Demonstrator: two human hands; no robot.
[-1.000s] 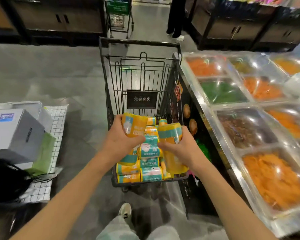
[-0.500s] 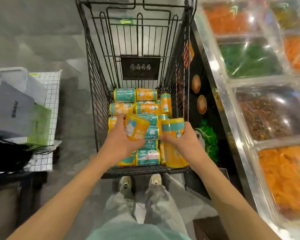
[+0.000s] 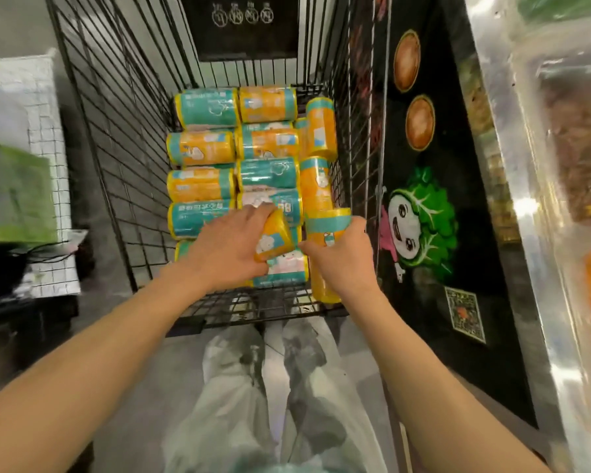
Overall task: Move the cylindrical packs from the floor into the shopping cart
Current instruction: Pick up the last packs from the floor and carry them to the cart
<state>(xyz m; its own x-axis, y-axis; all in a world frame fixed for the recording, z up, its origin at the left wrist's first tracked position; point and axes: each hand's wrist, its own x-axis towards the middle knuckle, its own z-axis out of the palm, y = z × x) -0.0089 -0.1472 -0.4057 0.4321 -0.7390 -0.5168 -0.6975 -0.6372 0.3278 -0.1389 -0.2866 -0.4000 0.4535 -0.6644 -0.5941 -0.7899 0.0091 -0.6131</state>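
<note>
A black wire shopping cart [image 3: 116,138] stands in front of me, its basket floor covered with several yellow-and-teal cylindrical packs [image 3: 202,148] lying in rows. My left hand [image 3: 226,244] grips one yellow pack [image 3: 275,237], tilted, just above the near rows. My right hand [image 3: 342,257] grips another yellow pack [image 3: 325,223] with a teal band, held upright against the cart's right near corner. Both hands are inside the basket at its near end.
A black counter panel [image 3: 423,216] with a cabbage cartoon runs close along the cart's right side, topped by a steel-edged food display [image 3: 560,165]. On the left stand a white grid-patterned surface [image 3: 48,138] with boxes and a dark bag [image 3: 0,268]. My legs [image 3: 270,387] are below the cart.
My view has dropped closer over the cart. Both hands have lowered the two packs into the near end of the basket; the left pack has tipped over toward the rows.
</note>
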